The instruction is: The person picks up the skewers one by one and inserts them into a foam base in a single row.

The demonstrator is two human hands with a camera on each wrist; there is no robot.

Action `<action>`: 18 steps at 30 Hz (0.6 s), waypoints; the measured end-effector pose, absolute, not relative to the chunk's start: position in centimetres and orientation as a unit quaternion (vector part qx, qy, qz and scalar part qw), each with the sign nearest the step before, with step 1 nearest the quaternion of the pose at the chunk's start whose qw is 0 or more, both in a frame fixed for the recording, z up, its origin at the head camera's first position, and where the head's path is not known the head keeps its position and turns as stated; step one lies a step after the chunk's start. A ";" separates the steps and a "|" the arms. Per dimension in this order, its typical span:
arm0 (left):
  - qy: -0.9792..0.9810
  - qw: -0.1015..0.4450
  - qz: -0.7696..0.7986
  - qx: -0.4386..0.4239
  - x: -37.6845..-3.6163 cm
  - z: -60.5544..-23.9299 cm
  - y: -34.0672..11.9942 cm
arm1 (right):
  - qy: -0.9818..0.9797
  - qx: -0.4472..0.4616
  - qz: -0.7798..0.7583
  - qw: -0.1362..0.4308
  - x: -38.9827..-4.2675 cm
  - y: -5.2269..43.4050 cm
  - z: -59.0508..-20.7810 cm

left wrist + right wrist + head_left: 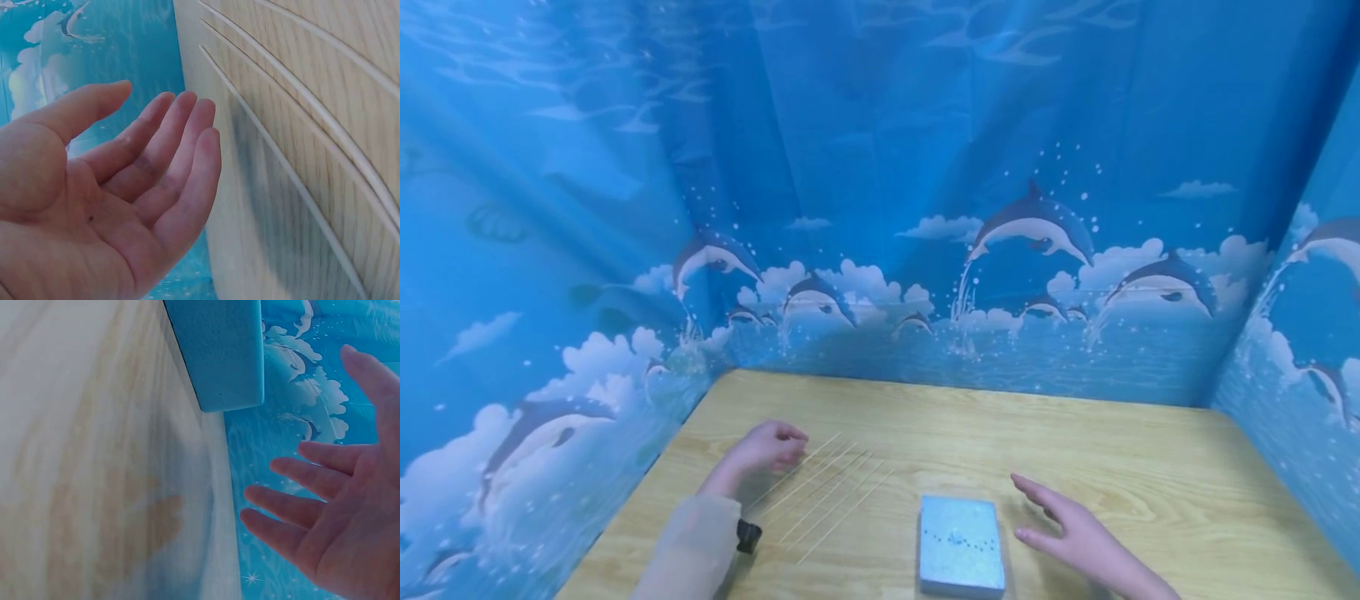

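My head camera looks forward and down over the tabletop [1075,450] toward its far edge; each wrist camera sits close behind my palm — sharing that wood [300,125] [94,456].

Light was even and cool, tinted blue by the backdrop [880,167], with no glare. Soft shadows lay under both hands on the table [1150,467]. The head view bent outward at its edges. Both wrist views were blurred, the right one worst across the wood grain.
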State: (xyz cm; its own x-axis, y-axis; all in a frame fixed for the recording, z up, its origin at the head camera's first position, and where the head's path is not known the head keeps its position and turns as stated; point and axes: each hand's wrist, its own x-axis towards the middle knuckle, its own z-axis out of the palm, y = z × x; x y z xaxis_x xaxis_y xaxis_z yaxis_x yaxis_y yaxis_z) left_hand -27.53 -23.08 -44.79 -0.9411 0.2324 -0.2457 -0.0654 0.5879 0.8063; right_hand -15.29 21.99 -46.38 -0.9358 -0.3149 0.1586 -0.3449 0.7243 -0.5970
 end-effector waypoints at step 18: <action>0.900 0.145 0.410 -0.011 -29.6 -46.3 -23.1 | -0.914 0.255 0.314 -0.039 -15.4 21.5 -47.1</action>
